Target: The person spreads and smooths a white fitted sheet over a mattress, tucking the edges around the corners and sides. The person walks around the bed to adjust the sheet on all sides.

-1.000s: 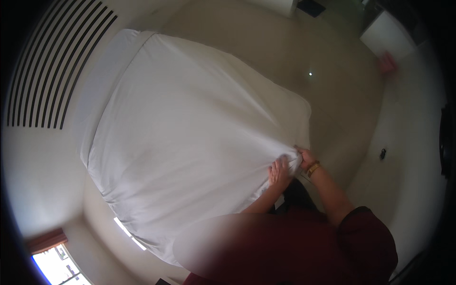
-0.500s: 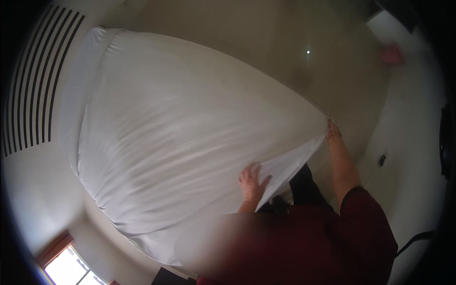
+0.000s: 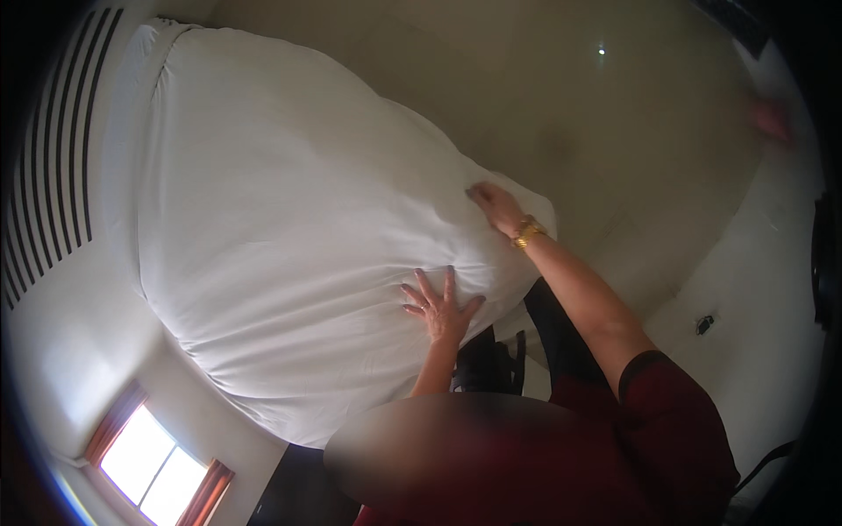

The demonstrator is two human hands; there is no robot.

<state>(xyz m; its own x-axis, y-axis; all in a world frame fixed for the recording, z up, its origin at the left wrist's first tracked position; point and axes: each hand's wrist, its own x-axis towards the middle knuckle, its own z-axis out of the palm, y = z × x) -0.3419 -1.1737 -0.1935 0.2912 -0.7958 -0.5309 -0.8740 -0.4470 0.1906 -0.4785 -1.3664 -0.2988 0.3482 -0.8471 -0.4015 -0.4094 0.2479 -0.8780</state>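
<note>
A white bed sheet (image 3: 281, 202) covers a mattress, with creases running across it toward the near corner. My left hand (image 3: 441, 311) lies flat on the sheet, its fingers spread wide. Farther right, my right hand (image 3: 498, 209), with a gold-coloured bracelet or watch (image 3: 528, 231) at the wrist, is closed with bent fingers against the sheet by the bed's corner. Beyond that hand the sheet's end droops over the corner. Its fingertips are partly hidden.
Tiled floor (image 3: 614, 149) runs along the bed's far side. A headboard or wall panel with dark stripes (image 3: 66, 167) stands at the left. At the lower left is a bright window (image 3: 153, 460) with orange-brown curtains (image 3: 206, 493). A small dark object (image 3: 704, 325) is at the right.
My right hand has come left and inward from the pulled-out corner, and the taut sheet now hangs loosely there. My left hand has shifted slightly left and up, fingers spreading.
</note>
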